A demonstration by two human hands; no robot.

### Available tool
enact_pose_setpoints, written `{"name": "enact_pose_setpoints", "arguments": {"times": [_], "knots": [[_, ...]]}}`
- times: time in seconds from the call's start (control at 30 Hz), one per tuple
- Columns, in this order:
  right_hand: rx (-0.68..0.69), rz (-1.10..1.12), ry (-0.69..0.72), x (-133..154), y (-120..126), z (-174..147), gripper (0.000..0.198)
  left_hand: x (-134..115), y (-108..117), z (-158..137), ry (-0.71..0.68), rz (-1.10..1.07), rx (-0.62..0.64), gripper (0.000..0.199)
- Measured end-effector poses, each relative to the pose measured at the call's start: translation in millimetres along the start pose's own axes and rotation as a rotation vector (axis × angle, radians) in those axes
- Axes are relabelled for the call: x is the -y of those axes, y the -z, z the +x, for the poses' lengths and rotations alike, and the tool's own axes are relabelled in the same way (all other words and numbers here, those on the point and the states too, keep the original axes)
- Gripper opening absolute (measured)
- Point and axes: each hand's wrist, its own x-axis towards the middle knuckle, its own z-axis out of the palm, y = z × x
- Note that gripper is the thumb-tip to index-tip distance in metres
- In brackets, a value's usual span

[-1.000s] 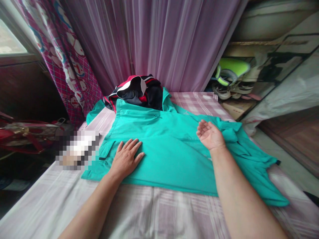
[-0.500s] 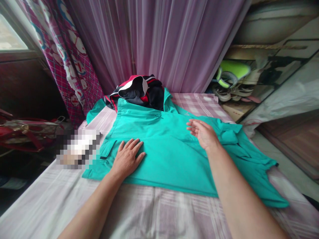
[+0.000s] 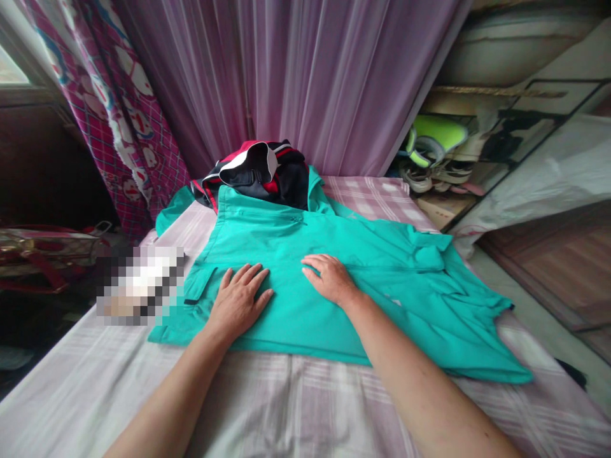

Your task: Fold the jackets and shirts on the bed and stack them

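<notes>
A teal jacket [image 3: 305,318] lies spread out in front of me, with a zipped pocket near its far edge and a dark-tipped tab at its left. My left hand [image 3: 239,298] rests flat on the left part of the jacket, fingers spread. Over the jacket's middle is my right hand [image 3: 330,277], palm down with fingers stretched out and holding nothing. I cannot tell whether its fingertips press the cloth. Behind the jacket, a dark navy garment with red and white trim [image 3: 260,175] sits in a heap.
Under the clothes is a checked bedsheet [image 3: 267,407]. A pixelated object [image 3: 140,283] lies left of the jacket. Purple curtains [image 3: 296,83] hang at the back. On the right stands a rack with shoes [image 3: 417,181] and a lime-green item [image 3: 439,137].
My right hand has moved left across the jacket, closer to my left hand, and lies lower. The left hand stays in place on the cloth. The view has shifted slightly.
</notes>
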Motion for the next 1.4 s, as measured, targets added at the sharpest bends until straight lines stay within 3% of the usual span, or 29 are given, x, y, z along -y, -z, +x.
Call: {"name": "enact_pose_setpoints", "arguments": {"times": [0.2,0.4,0.5,0.63,0.77,1.07,1.17,1.4], "knots": [[-0.072,0.317,-0.135,-22,3,4,0.015,0,0,0,-0.003,0.007,0.022,0.052],[-0.191,1.043,-0.439,-39,18,6,0.023,0,1,2,0.006,0.006,0.044,0.052],[-0.261,1.402,-0.568,-50,32,6,0.016,-1,1,2,0.004,0.007,0.050,0.053],[-0.337,1.609,-0.702,-58,43,6,0.009,-1,2,2,0.004,0.008,0.055,0.054],[-0.305,1.484,-0.694,-51,36,7,0.009,0,1,1,0.000,0.009,0.049,0.053],[-0.151,0.534,-0.352,-26,11,6,0.014,-1,1,1,-0.004,0.018,0.038,0.052],[-0.137,0.451,-0.314,-24,11,5,0.017,0,1,1,-0.014,0.017,0.018,0.051],[-0.126,0.483,-0.322,-27,12,7,0.018,1,0,1,-0.017,0.013,0.027,0.051]]}}
